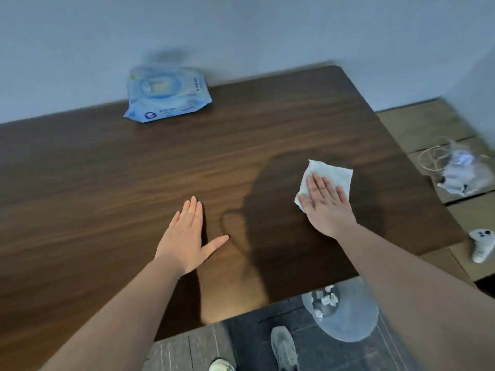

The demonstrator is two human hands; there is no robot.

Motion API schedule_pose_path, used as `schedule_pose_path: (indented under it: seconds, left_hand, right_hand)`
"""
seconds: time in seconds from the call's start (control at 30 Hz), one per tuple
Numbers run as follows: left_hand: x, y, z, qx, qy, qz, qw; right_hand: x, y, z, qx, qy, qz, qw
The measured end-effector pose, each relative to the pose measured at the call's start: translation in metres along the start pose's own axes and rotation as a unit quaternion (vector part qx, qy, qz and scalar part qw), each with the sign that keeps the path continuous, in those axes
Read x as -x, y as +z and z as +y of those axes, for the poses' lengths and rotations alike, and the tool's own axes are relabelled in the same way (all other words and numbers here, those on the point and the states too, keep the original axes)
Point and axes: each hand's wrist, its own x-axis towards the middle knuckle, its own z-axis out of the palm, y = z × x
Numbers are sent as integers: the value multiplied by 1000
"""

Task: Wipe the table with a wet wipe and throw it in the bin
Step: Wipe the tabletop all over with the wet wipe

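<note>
We press our right hand (328,207) flat, fingers spread a little, on the white wipe (328,178), which lies open on the dark wooden table (134,183) toward its right side; our left hand (184,238) rests flat on the bare wood near the middle, fingers together, thumb splayed out; the blue wipe pack (166,95) sits at the far edge by the wall; the bin (345,314) stands on the floor just beyond the table's near corner, crumpled white scraps inside.

floor right: white controller (482,245) | clear bag (460,172) | cord loops (431,158)
</note>
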Motion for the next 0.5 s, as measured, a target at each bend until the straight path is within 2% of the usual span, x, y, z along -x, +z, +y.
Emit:
schedule_pose_path:
  seconds: [0.23, 0.33, 0.5]
  left_hand:
    - [-46, -4, 89, -39, 56, -11, 998]
    - [-55, -6, 109, -41, 59, -8, 997]
    - [-51, -7, 114, -31, 57, 2, 998]
  right_hand:
    - [-8, -34, 132, -26, 110, 21, 993]
    - [-12, -35, 148, -31, 118, 28, 992]
    - [-3, -27, 132, -54, 143, 37, 988]
